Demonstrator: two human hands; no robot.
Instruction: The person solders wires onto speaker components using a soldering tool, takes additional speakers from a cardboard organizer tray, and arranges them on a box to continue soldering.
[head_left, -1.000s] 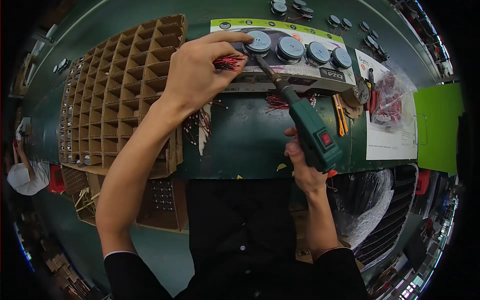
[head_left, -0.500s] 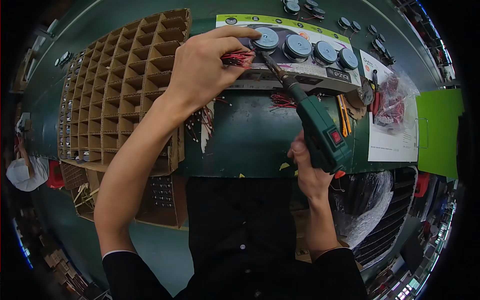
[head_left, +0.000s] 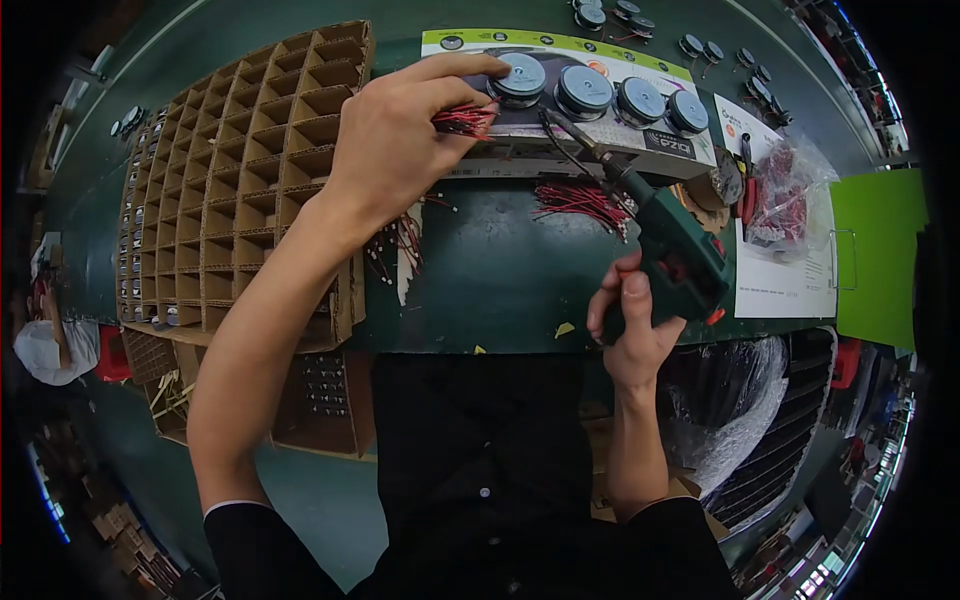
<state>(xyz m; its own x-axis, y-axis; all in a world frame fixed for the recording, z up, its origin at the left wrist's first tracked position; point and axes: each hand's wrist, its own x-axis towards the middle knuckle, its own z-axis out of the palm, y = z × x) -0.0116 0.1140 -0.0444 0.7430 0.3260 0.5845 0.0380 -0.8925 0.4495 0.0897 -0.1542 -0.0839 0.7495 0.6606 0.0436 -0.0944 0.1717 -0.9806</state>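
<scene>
My left hand (head_left: pixel 395 135) is closed on a bundle of red and black wires (head_left: pixel 466 121), and its index finger reaches onto the leftmost round speaker (head_left: pixel 520 78). More speakers, the second (head_left: pixel 584 92) and third (head_left: pixel 640 102) among them, stand in a row on a printed box (head_left: pixel 660 72). My right hand (head_left: pixel 637 330) grips a green soldering gun (head_left: pixel 685 245) by its handle. The gun's tip points up and left, near the box's front edge below the second speaker. Loose red wires (head_left: pixel 580 203) lie on the bench under the gun.
At left stands a cardboard divider crate (head_left: pixel 255 172). More wires (head_left: pixel 402 245) lie beside it. To the right are a plastic bag (head_left: pixel 790 205), red-handled pliers (head_left: pixel 749 190) and a green panel (head_left: pixel 880 255). Several speakers (head_left: pixel 640 22) sit at the back.
The soldering gun has moved right and tilted, its tip drawing away from the leftmost speaker. My right thumb has shifted on the handle. The box and its speakers appear slightly further left.
</scene>
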